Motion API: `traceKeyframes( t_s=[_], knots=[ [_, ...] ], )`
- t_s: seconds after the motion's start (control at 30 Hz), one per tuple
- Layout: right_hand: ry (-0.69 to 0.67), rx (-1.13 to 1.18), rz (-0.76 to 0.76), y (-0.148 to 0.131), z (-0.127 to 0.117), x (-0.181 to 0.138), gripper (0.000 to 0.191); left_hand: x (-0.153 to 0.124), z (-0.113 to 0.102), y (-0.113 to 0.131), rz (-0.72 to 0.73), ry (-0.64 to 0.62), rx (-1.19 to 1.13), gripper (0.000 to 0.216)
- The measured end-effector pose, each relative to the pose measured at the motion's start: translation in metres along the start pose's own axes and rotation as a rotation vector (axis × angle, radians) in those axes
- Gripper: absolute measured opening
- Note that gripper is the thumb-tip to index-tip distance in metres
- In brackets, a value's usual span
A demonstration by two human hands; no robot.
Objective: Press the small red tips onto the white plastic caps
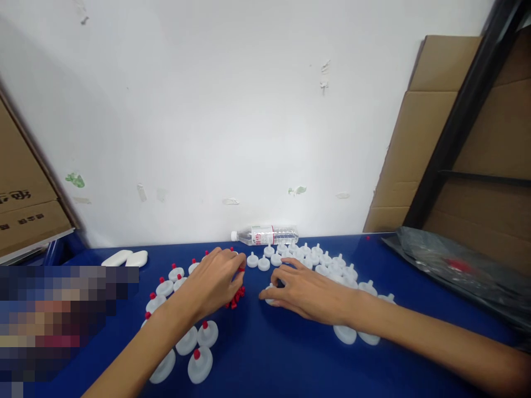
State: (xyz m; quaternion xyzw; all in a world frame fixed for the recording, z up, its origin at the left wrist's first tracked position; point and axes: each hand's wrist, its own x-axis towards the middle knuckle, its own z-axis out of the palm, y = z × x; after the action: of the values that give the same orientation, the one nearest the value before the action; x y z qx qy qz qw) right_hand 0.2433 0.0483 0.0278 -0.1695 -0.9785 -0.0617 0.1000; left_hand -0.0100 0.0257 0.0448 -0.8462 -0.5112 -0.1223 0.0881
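My left hand (pixel 218 279) is closed in a pinch, with a small red cap (pixel 241 269) at its fingertips. Below it lies a small pile of red caps (pixel 234 301). My right hand (pixel 301 290) has its thumb and fingers around a white plastic nozzle lid (pixel 269 300), which is low at the table and partly covered by the fingers. To the left stand several white nozzle lids with red tips (pixel 199 365), some hidden behind my left arm. Behind and under my right arm are many bare white nozzle lids (pixel 326 258) without red tips.
The blue table (pixel 257 359) meets a white wall (pixel 249 110). A clear plastic bottle (pixel 265 235) lies along the wall. Two white rounded objects (pixel 124 258) lie at the back left. Cardboard boxes (pixel 25 193) stand left, a dark plastic bag (pixel 452 271) lies right. The lower left is pixelated.
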Motion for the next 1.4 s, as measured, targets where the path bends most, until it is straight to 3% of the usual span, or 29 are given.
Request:
traceKeyframes(
  t_s=[0.33,0.53,0.83,1.0,1.17,1.4],
  knots=[
    [-0.001,-0.072,-0.047,0.000,-0.001,0.004,0.024,0.002,0.006,0.022,0.198,0.013,-0.283,0.024],
    [0.008,-0.086,-0.081,0.001,0.004,0.004,0.020,-0.002,0.013,0.025,0.220,-0.017,-0.302,0.026],
    [0.058,-0.076,-0.050,0.002,-0.003,0.002,0.015,0.001,0.007,0.028,0.147,0.003,-0.310,0.020],
    [0.217,0.035,0.069,0.005,-0.013,0.001,0.017,0.001,-0.002,0.027,0.070,0.094,-0.330,0.021],
    [0.347,0.194,0.161,-0.002,-0.015,-0.002,0.021,0.003,-0.003,0.029,-0.020,0.132,-0.470,0.013],
    [0.506,0.394,0.193,-0.012,-0.015,-0.001,0.006,0.007,-0.006,0.030,-0.142,0.175,-0.794,0.015]
  ],
)
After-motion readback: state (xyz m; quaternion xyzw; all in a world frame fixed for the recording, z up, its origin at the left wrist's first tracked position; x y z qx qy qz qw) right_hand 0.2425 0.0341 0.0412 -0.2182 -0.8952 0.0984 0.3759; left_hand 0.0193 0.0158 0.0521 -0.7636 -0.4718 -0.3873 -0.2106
